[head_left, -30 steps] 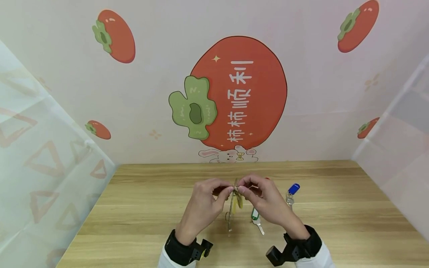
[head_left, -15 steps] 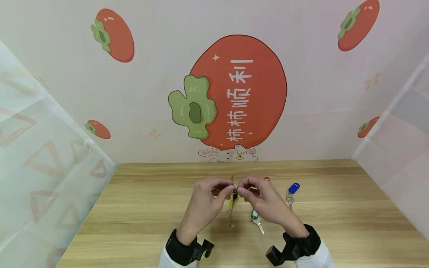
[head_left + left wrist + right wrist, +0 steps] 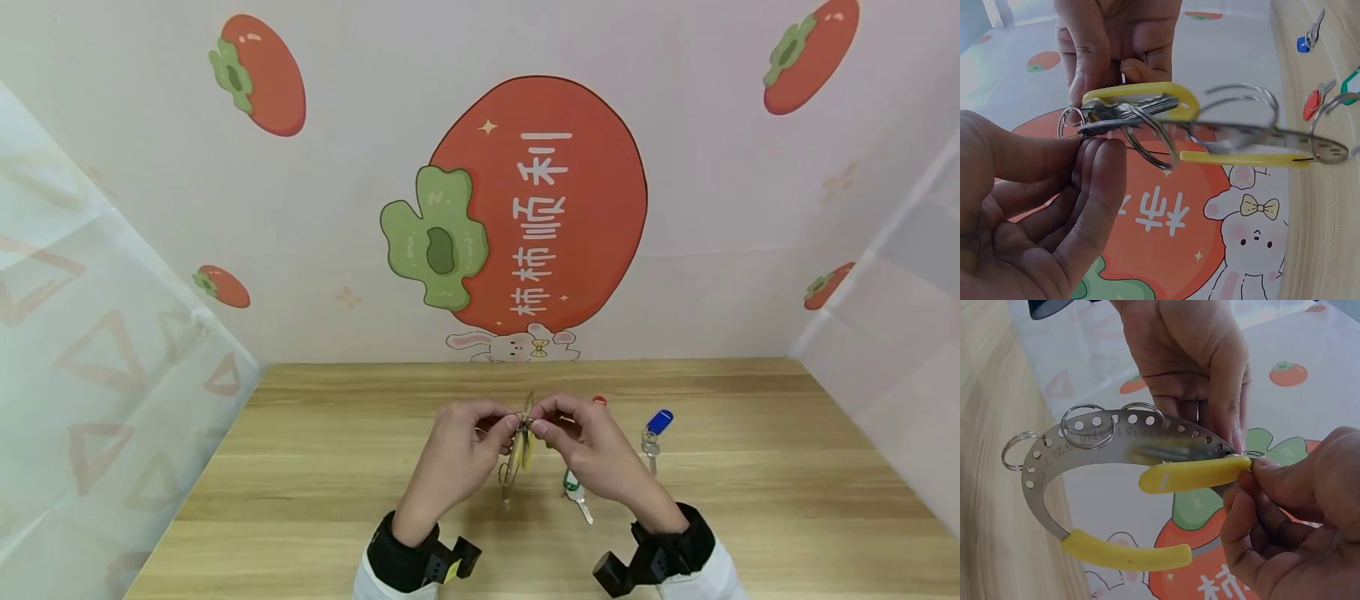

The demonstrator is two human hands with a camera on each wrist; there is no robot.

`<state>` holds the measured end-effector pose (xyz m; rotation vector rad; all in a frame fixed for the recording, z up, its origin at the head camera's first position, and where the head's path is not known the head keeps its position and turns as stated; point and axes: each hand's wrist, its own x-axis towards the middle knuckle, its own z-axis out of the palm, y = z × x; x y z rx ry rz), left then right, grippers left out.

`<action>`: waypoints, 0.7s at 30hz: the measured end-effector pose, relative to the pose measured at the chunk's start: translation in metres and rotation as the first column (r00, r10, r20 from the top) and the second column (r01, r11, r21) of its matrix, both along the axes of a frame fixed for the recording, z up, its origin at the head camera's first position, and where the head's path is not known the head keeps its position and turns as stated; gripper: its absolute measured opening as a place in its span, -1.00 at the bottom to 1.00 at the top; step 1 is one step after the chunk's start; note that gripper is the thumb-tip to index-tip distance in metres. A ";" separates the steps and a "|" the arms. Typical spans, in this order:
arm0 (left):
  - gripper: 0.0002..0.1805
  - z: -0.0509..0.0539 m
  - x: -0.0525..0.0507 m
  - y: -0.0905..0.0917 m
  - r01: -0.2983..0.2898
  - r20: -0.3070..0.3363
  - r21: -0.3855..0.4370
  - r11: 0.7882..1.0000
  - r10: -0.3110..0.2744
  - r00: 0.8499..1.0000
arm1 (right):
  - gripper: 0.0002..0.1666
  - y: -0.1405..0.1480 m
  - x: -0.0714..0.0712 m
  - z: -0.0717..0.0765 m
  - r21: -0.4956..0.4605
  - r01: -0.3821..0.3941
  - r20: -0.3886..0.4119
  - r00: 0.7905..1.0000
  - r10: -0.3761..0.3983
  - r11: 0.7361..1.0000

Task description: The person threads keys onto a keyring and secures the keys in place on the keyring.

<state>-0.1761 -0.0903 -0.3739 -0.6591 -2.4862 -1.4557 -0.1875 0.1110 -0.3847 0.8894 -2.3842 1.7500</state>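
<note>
Okay, the plate [image 3: 1124, 451] hangs more slanted now; left hand [image 3: 460, 442] and right hand [image 3: 594, 446] both seem to pinch the small ring [image 3: 1060, 125], so that fiddly bit looks unfinished.

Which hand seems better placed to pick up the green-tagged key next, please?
Probably the right hand: it is nearer the green-tagged key than the left hand, though both are busy at the metal plate.

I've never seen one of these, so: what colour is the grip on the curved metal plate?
Yellow: the grip shows best in the right wrist view.
</note>
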 end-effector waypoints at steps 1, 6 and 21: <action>-0.87 0.000 0.000 0.000 -0.004 -0.020 -0.016 1.000 0.004 1.000 | -0.92 0.000 0.000 0.000 0.001 0.006 -0.012 1.000 -0.006 1.000; -0.86 0.002 0.001 0.000 -0.004 -0.082 -0.057 0.998 -0.001 0.997 | -0.91 0.001 -0.001 -0.002 0.015 0.035 -0.078 0.996 -0.034 0.999; -0.90 0.001 0.001 0.002 0.043 -0.208 -0.167 0.985 -0.078 0.975 | -0.89 0.006 -0.004 0.001 0.018 0.012 -0.122 0.993 -0.009 1.000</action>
